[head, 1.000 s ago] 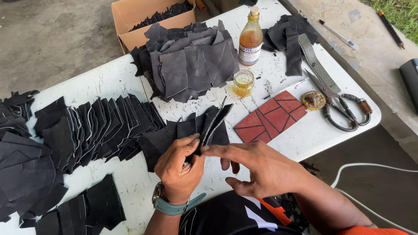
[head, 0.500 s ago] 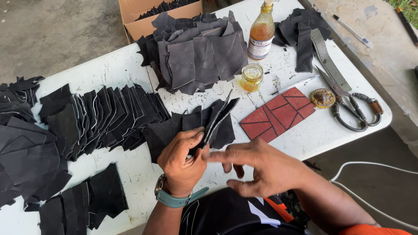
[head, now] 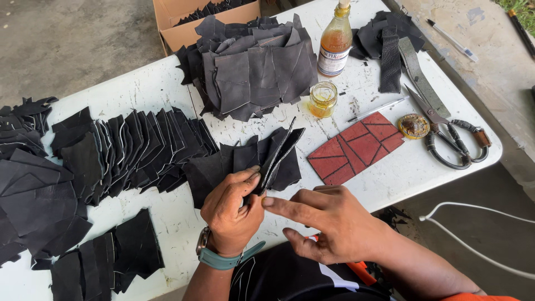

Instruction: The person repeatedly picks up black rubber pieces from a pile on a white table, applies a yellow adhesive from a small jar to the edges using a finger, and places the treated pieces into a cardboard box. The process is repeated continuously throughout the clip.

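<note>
My left hand (head: 231, 209) pinches a small stack of black leather pieces (head: 278, 153) and holds it edge-up above the white table (head: 167, 89). My right hand (head: 326, 220) hovers beside it, with the index finger stretched toward the stack near my left thumb; it holds nothing. More black cut pieces (head: 223, 164) lie flat just behind my left hand.
A fanned row of black pieces (head: 134, 145) covers the left side, and a pile (head: 251, 67) sits at the back by a cardboard box (head: 184, 28). A glue bottle (head: 335, 39), small jar (head: 323, 99), red patterned sheet (head: 356, 147), lid (head: 413, 126) and scissors (head: 446, 134) lie on the right.
My right hand has drawn back from the stack and now points at it with one finger. The left hand keeps its grip on the stack.
</note>
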